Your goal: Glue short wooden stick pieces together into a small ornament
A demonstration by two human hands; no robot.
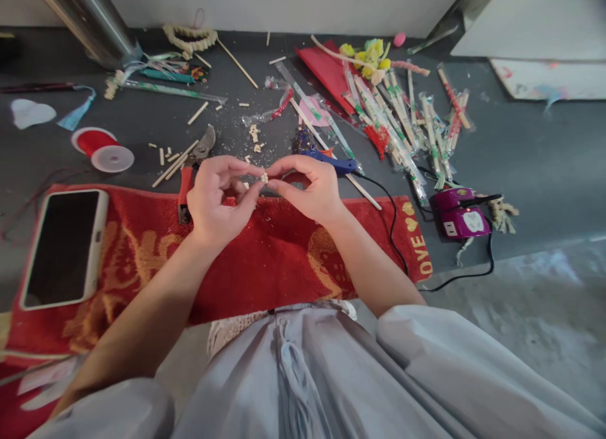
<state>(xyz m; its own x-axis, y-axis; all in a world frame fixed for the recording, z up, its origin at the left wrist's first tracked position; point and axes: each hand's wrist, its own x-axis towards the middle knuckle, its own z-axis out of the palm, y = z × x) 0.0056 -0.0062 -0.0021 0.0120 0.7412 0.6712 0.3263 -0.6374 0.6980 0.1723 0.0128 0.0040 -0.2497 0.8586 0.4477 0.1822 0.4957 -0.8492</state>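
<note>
A small pale cluster of short cut stick pieces (264, 177) sits between the fingertips of both hands, above the far edge of the red towel (284, 256). My left hand (218, 196) pinches it from the left with thumb and forefinger. From the right, the thumb and forefinger of my right hand (310, 186) close on it too. Cutting pliers with red handles (185, 189) lie beside my left hand, partly hidden by it. Just beyond my right hand rests a blue glue gun (334, 163) with a black cord. Similar small joined pieces (254, 133) lie ahead.
Wrapped chopsticks (379, 110) are heaped at the right, near a purple power socket (460, 213). A phone (66, 246) lies on the towel's left end. Red ribbon spools (101, 150) and cut sticks (176, 163) are on the left. A metal post (89, 22) stands behind.
</note>
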